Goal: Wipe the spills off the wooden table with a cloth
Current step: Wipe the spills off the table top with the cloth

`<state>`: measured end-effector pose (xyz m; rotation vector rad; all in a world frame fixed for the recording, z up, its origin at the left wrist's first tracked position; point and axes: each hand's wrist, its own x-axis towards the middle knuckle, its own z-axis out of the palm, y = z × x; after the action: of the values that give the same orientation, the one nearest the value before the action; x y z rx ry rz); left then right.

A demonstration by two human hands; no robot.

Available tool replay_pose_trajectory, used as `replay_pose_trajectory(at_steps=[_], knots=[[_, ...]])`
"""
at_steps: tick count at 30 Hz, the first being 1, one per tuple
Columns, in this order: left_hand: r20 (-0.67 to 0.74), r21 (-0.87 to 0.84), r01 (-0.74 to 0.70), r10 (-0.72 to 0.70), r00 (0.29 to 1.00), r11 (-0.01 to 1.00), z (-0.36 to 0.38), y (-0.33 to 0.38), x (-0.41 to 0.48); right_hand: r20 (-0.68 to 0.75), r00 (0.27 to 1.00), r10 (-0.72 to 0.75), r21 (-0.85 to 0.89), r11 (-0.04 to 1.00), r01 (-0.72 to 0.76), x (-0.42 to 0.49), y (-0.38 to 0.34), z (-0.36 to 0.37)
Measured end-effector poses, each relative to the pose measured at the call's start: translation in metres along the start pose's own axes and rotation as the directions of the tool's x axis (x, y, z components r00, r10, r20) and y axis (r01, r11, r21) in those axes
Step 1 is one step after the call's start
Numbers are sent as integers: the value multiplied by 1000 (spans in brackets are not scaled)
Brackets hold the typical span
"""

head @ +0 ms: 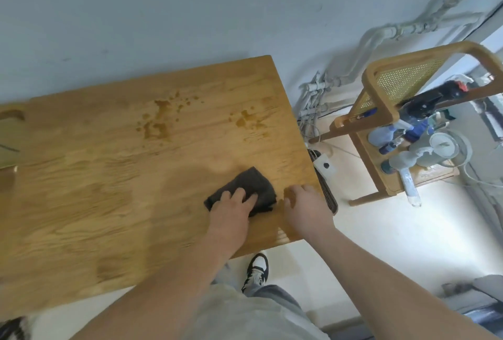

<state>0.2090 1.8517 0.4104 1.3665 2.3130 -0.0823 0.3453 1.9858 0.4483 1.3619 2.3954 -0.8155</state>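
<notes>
A dark grey cloth lies flat on the wooden table near its right end. My left hand presses on the cloth's near part with spread fingers. Beside it, my right hand rests on the table's right edge with its fingers bent down, holding nothing. Brown spills sit at the table's far middle, and another patch of spills lies at the far right. A damp streak shows on the wood left of the cloth.
A wooden chair with a cane back stands right of the table, holding spray bottles and other items. A power strip lies on the floor by the table's right edge. Pipes run along the wall.
</notes>
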Motion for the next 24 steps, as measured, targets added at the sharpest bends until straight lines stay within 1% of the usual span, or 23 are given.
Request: replay_pose_trajectory(at_steps=[2,3,4,5,6,8,9,10,11,12,14,16,18,19,22,23,24], knots=[[25,38,-135,134,991,990,1,-12,-12,51,997,-65,-46,997,67,10,-27,2],[13,56,-168,167,986,984,-1,-24,-16,75,993,-94,-65,993,99,14,-41,2],[-12,63,-148,149,989,987,-3,-40,-19,96,988,-122,-82,988,130,17,-55,2],[-41,56,-77,79,996,995,-8,-58,-21,109,983,-146,-94,983,157,20,-68,4],[-63,50,22,-19,998,998,-11,-77,-23,120,979,-162,-108,979,175,22,-81,5],[-103,43,224,-219,970,974,-16,-107,-29,144,973,-178,-158,967,200,26,-104,9],[-117,34,295,-289,950,955,-18,-116,-33,158,970,-184,-182,960,211,29,-116,12],[-122,14,323,-319,940,946,-18,-122,-36,175,966,-188,-201,954,222,33,-129,15],[-109,0,319,-317,942,948,-18,-125,-39,191,962,-197,-214,948,236,37,-142,17],[-83,2,286,-285,955,958,-16,-128,-41,204,956,-210,-223,941,254,41,-155,20],[-57,24,166,-165,985,986,-12,-140,-46,230,941,-249,-242,921,304,53,-182,25],[-45,64,43,-41,998,997,-21,-169,-44,249,928,-277,-276,898,342,68,-208,29],[-37,110,-4,8,999,994,-35,-205,-34,262,926,-273,-310,885,348,84,-231,30],[-46,102,26,-21,999,994,-43,-222,-27,268,925,-268,-324,879,349,93,-242,30],[-74,-5,203,-202,977,979,-59,-257,-6,266,933,-244,-352,876,330,119,-266,31],[-74,-30,221,-223,972,975,-62,-258,-1,256,939,-230,-365,876,314,126,-272,31],[-62,-49,208,-210,976,977,-61,-255,1,247,946,-211,-377,878,295,133,-276,33]])
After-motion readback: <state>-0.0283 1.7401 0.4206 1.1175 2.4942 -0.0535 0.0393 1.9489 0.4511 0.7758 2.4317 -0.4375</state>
